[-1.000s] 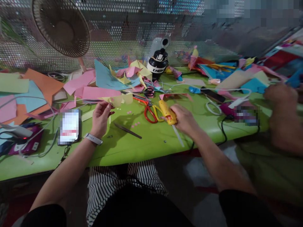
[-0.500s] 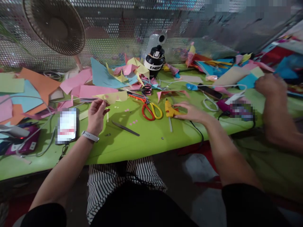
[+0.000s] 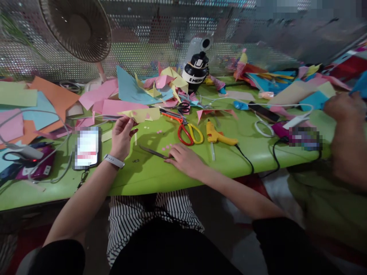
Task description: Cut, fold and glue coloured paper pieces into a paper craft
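Note:
My left hand (image 3: pixel 122 133) pinches a pale yellow paper strip (image 3: pixel 146 115) with pink pieces on it, held above the green tabletop. My right hand (image 3: pixel 183 158) has its fingertips closed on the rear end of the metal tweezers (image 3: pixel 151 151), which lie low over the table pointing left. Tiny pink paper dots (image 3: pixel 166 147) are scattered just behind the tweezers. To the right, a yellow glue gun (image 3: pixel 219 135) rests on its wire stand, untouched. Scissors with red and yellow handles (image 3: pixel 189 133) lie between the strip and the glue gun.
A phone (image 3: pixel 86 148) lies left of my left wrist. Coloured paper sheets (image 3: pixel 54 95), a fan (image 3: pixel 77 28) and a black bottle (image 3: pixel 195 72) line the back. Cords and a purple power strip (image 3: pixel 282 131) are on the right, near another person's hand (image 3: pixel 341 107).
My right hand has let go of the glue gun and moved left to the tweezers. My left hand keeps hold of the yellow strip. The view has shifted slightly.

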Available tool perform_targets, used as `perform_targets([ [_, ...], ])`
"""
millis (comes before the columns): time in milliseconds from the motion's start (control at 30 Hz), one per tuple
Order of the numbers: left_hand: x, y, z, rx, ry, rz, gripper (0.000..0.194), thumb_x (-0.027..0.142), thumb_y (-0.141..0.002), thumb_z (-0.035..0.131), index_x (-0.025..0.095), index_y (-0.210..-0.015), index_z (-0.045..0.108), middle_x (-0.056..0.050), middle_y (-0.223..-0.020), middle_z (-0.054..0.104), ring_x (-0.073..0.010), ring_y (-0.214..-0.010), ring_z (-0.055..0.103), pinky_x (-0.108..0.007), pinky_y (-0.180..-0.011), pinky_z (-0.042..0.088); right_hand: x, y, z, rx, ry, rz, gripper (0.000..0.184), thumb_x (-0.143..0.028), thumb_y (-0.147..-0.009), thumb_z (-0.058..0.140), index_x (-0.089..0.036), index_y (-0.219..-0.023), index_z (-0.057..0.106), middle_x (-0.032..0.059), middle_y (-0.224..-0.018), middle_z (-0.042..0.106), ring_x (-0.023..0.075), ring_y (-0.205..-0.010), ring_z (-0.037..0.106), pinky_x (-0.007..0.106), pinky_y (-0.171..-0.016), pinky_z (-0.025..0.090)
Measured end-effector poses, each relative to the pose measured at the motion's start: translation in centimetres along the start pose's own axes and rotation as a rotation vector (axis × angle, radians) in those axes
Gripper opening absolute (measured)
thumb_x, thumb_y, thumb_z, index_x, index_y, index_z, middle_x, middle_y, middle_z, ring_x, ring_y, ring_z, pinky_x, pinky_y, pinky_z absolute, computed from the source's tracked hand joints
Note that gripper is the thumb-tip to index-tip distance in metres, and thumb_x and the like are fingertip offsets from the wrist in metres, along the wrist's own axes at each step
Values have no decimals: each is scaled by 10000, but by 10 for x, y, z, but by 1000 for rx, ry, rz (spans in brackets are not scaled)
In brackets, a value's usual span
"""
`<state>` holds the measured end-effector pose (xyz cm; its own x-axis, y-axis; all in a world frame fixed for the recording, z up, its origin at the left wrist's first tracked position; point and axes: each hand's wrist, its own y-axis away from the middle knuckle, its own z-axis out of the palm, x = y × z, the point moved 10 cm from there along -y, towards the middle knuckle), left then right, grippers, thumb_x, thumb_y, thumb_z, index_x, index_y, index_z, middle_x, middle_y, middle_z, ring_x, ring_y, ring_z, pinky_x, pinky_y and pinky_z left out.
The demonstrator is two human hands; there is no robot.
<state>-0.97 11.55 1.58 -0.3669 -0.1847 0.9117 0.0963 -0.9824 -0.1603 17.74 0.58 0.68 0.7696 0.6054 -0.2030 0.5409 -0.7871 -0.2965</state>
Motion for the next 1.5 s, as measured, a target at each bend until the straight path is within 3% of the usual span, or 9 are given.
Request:
perform_targets([
  [233, 0, 1, 3, -7, 21, -15, 212, 345, -770, 807, 256, -836, 627, 19, -854, 670, -107, -804, 677, -207, -673, 546, 23, 6, -10, 3, -277, 164, 105, -295, -971, 546, -200, -1004, 576, 73, -866, 712, 215, -701, 688, 344, -599, 549],
  [467, -2, 0, 0, -1, 17, -17, 161, 312, -814, 763, 255, -845, 615, 24, -854, 666, -108, -820, 678, -216, -686, 539, 40, -3, -36, 96, -632, 339, 214, -392, -960, 523, -241, -1093, 596, 9, -772, 693, 165, -569, 649, 320, -567, 540],
  [633, -3, -1, -1, 14, 9, -9, 179, 322, -796, 783, 255, -835, 622, 18, -844, 667, -113, -810, 674, -216, -671, 536, 29, -28, -97, 347, -357, 226, 217, -412, -942, 557, -244, -1001, 682, 75, -936, 717, 221, -849, 691, 399, -832, 559],
  [767, 0, -4, -5, 39, -2, 17, 220, 369, -771, 799, 259, -829, 618, 15, -856, 672, -124, -818, 674, -227, -677, 539, 17, -56, -118, 369, -286, 148, 262, -435, -967, 526, -246, -1031, 697, 68, -1013, 714, 226, -992, 668, 407, -927, 528],
  [1000, 3, -5, -5, 9, -10, 53, 234, 395, -784, 785, 257, -861, 612, 13, -875, 674, -137, -855, 679, -248, -703, 533, -22, -82, -87, 97, -396, -133, 215, -420, -935, 614, -259, -1045, 705, 23, -954, 723, 168, -890, 670, 314, -814, 527],
  [1100, 3, -4, -4, 1, 7, 48, 260, 397, -761, 802, 251, -866, 614, 18, -862, 666, -125, -834, 675, -232, -699, 529, -41, -76, -74, 124, -508, -219, 240, -419, -929, 639, -237, -1078, 685, 4, -843, 703, 124, -746, 645, 256, -713, 503],
  [1233, 3, -3, -2, -9, 4, 41, 259, 389, -757, 804, 245, -854, 612, 22, -840, 661, -115, -811, 673, -218, -688, 524, -48, -68, -59, 192, -628, -203, 289, -431, -937, 630, -173, -1065, 658, -12, -734, 643, 92, -595, 549, 232, -601, 463],
  [1333, 2, -4, -4, 6, 11, 38, 258, 384, -746, 813, 249, -845, 617, 23, -837, 666, -114, -806, 674, -215, -678, 526, -54, -62, -50, 124, -522, -249, 241, -353, -999, 532, -175, -1041, 689, 55, -903, 688, 140, -795, 635, 280, -721, 504],
  [1500, 2, -5, -3, 12, -4, 38, 236, 370, -755, 807, 252, -847, 624, 21, -843, 671, -111, -799, 681, -205, -661, 533, -18, -39, -52, 138, -405, -68, 268, -409, -974, 568, -218, -1029, 747, 82, -991, 702, 186, -878, 681, 306, -728, 539],
])
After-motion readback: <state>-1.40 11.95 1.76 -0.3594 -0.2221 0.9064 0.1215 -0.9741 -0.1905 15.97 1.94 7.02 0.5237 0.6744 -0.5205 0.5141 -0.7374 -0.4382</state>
